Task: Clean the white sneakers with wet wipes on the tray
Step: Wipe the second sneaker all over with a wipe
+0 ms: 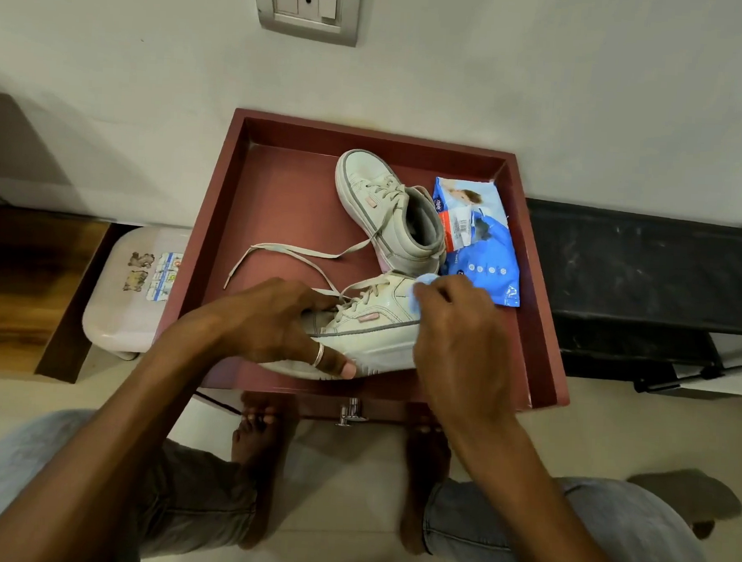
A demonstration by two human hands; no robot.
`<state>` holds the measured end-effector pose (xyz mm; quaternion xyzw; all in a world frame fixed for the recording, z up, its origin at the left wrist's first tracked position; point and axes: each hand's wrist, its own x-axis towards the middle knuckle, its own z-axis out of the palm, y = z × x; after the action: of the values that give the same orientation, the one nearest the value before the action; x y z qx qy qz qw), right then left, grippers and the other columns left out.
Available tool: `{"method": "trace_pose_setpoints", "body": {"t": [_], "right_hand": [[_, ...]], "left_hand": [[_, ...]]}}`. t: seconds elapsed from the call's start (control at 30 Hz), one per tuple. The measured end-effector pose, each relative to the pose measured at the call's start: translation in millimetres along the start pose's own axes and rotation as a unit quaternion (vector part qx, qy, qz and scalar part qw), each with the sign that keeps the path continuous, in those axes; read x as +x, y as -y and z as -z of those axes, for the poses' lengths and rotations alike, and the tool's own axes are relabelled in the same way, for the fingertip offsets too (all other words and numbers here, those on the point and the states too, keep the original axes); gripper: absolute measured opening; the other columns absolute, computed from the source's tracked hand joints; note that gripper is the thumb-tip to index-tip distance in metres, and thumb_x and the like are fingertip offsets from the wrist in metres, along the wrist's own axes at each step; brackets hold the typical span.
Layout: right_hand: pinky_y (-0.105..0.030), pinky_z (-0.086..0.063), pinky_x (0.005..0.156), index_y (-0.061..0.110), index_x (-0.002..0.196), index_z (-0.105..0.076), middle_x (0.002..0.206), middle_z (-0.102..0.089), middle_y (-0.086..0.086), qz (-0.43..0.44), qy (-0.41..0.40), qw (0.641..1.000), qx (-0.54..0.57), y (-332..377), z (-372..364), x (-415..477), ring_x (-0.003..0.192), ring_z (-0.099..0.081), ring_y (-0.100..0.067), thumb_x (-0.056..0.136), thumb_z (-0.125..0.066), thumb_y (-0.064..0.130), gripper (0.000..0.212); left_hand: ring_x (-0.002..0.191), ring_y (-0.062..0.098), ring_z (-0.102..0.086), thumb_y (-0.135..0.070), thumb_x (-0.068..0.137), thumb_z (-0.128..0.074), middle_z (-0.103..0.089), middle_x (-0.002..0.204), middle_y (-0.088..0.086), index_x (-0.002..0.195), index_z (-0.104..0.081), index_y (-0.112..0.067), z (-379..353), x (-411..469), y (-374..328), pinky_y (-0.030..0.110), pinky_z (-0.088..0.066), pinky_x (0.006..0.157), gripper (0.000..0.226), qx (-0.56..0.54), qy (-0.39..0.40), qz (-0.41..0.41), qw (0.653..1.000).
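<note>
1. Location: the near white lace-up sneaker lies at 6 o'clock in the dark red square tray, tipped with its sole edge toward the person. The second white high-top sneaker stands just beside it, toward 12 o'clock.
2. Left hand: fingers grasp the toe end, thumb pressed on the sole edge.
3. Right hand: fingers bunched around a pale blue wet wipe, which is pressed on the upper near the heel.
4. Assessment: the side panel appears to be the area in hand. Recommend short strokes along the stitching, a firm toe grip so the shoe cannot skid, and refolding the wipe to a clean face.
5. Hazard: the loose lace trails toward 10 o'clock and should be kept out of the wipe's path. The blue plastic wipes packet lies at 2 o'clock.
</note>
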<state>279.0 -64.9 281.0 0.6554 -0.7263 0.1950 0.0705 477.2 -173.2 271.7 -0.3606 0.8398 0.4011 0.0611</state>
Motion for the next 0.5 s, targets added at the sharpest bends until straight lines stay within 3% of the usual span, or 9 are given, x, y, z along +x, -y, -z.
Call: {"method": "trace_pose_setpoints", "body": {"t": [0.13,0.23,0.37,0.5], "right_hand": [[-0.035,-0.056,0.057,0.003,0.102,-0.070,0.103,-0.065,-0.011,0.099,0.046,0.994,0.014,31.7,-2.7,-7.8,0.095,-0.060,-0.030,0.077,-0.056,-0.004,0.030],[-0.039,-0.059,0.068,0.006,0.107,-0.071,0.105,-0.067,-0.011,0.030,0.038,0.998,0.029,-2.7,4.6,2.7,0.094,-0.063,-0.029,0.081,-0.064,-0.006,0.029],[-0.039,-0.059,0.075,0.009,0.093,-0.076,0.090,-0.073,-0.008,-0.098,-0.016,0.986,0.132,-41.7,11.9,12.0,0.082,-0.067,-0.021,0.088,-0.067,0.003,0.011],[-0.033,-0.056,0.074,0.005,0.101,-0.073,0.098,-0.070,-0.011,-0.028,-0.019,0.997,0.074,-7.6,5.2,-1.5,0.086,-0.066,-0.025,0.086,-0.069,0.001,0.016]], "left_hand": [[0.082,0.006,-0.061,-0.078,0.063,-0.064,-0.065,0.092,-0.024,0.113,-0.060,-0.044,1.1,-3.2,-4.5,0.028,-0.051,0.073,0.061,-0.005,-0.001,0.002,1.000],[0.089,0.004,-0.064,-0.077,0.066,-0.069,-0.070,0.106,-0.021,0.130,-0.060,-0.041,2.3,-4.7,-3.5,0.035,-0.054,0.084,0.074,-0.024,0.000,-0.002,1.000],[0.091,0.010,-0.063,-0.079,0.066,-0.069,-0.071,0.109,-0.015,0.138,-0.055,-0.037,2.2,-2.8,-1.8,0.040,-0.053,0.085,0.084,-0.002,0.000,0.005,1.000],[0.090,0.010,-0.064,-0.077,0.067,-0.070,-0.071,0.107,-0.015,0.133,-0.058,-0.037,2.0,-2.6,-2.7,0.037,-0.054,0.083,0.078,-0.014,0.007,0.007,1.000]]}}
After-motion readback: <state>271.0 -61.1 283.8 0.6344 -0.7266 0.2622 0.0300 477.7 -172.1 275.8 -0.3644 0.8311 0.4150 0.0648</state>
